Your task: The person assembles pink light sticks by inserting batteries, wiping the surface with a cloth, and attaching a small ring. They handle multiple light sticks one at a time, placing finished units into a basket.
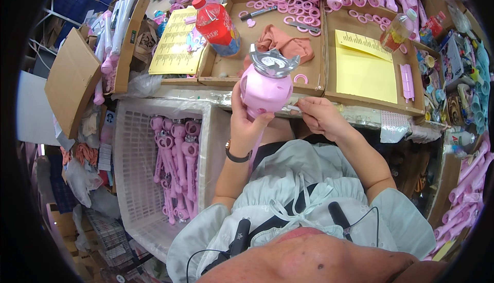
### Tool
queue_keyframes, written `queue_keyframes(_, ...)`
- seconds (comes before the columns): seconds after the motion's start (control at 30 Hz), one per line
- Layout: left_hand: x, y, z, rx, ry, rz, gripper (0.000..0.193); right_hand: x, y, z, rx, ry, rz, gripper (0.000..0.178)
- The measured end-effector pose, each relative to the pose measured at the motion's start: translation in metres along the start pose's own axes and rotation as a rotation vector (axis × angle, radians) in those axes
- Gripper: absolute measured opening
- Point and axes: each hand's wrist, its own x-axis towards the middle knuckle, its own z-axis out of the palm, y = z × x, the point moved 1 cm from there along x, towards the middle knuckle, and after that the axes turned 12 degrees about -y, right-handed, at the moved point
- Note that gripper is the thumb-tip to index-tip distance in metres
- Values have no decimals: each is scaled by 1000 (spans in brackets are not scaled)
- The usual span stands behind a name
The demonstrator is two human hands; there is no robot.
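A worker (319, 172) sits at a crowded bench (177, 94), a white plastic crate (128, 165) close by on the left, within what looks like easy reach. Cardboard trays (221, 81) line the bench top, their low walls presumably there to stop loose parts from straying. Pink wands (177, 154) lie bunched lengthwise in the crate, an arrangement that probably saves room. A red-capped drink bottle (216, 28) stands by the middle tray (a rather bulky neighbor for such small parts), near a crumpled salmon cloth (288, 44).

Above the bench's front edge, directly before the worker, is a pink toy (265, 88). The left hand (246, 123) grasps it from below, thumb across the front, seemingly to steady it with the top upward and its side toward the other hand. Its head is rounded and smooth, topped by a shiny, pointed silver crown (272, 64). The right hand (321, 117) pinches a slim pale piece (293, 108) just beside it, apparently by the fingertips for fine control; whether the two touch cannot be told. Pink rings (306, 10) lie scattered beyond.
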Motion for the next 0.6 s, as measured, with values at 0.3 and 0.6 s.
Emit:
queue_keyframes(0.3,-1,-13,-4,-238,77,-162,84,5,14,18,-1349,486,-663,18)
queue_keyframes(0.6,-3,-17,-6,-73,-26,-26,80,5,16,-2,252,-22,146,32)
